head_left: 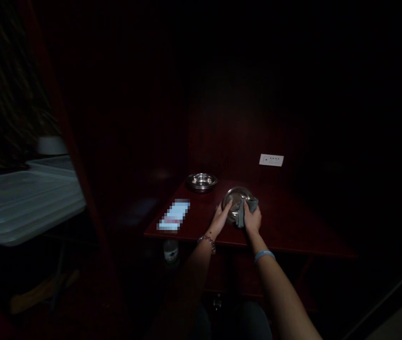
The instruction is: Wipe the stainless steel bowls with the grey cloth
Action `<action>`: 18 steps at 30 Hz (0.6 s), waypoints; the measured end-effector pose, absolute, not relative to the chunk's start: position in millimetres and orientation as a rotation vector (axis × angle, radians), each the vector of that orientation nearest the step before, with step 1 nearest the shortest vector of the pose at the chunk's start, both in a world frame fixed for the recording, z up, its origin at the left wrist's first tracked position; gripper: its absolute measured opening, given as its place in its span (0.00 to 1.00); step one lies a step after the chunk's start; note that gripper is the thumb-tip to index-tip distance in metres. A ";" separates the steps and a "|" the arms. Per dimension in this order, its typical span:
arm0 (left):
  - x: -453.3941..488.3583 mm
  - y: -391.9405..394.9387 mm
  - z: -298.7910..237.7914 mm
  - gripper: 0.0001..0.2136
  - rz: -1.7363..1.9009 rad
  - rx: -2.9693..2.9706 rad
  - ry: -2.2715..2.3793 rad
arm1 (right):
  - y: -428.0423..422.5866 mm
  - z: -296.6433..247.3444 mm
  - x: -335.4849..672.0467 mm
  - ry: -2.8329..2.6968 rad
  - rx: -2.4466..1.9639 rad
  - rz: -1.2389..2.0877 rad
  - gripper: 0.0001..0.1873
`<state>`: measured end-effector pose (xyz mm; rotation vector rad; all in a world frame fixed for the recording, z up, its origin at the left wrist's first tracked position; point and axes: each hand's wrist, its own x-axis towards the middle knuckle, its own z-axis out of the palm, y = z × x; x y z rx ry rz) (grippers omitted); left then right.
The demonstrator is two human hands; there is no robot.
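Observation:
A shiny metal bowl [235, 194] is tilted up above the dark red shelf [293, 231], between my two hands. My left hand [221, 217] grips its left rim, thumb on the inner side. Closed around a grey-green cloth [240, 218], my right hand [252, 218] presses it against the bowl's right side. Farther back on the left, another round metal dish [201, 182] rests on the shelf; it may be a stack, but I cannot tell. The fingers behind the bowl are hidden.
A bright, blurred-out rectangle [174, 215] lies at the shelf's left front. A white socket plate [271, 160] is on the back wall. Below the shelf stands a bottle [171, 251]. Translucent plastic lids or boxes [27, 203] are stacked beyond the left panel.

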<state>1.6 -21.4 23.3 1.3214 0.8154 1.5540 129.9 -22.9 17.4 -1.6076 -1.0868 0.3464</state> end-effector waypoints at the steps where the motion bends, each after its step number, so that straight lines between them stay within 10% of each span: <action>1: 1.4 -22.7 23.6 0.21 1.545 1.341 0.789 | -22.0 17.1 130.4 -1.074 -1.585 0.345 0.30; 9: 2.3 -17.4 8.2 0.32 1.512 1.538 0.933 | -17.3 12.5 132.2 -1.051 -1.564 0.379 0.29; 18: 4.7 0.3 0.8 0.20 1.656 1.387 0.853 | -18.5 13.5 129.2 -1.235 -1.615 0.468 0.31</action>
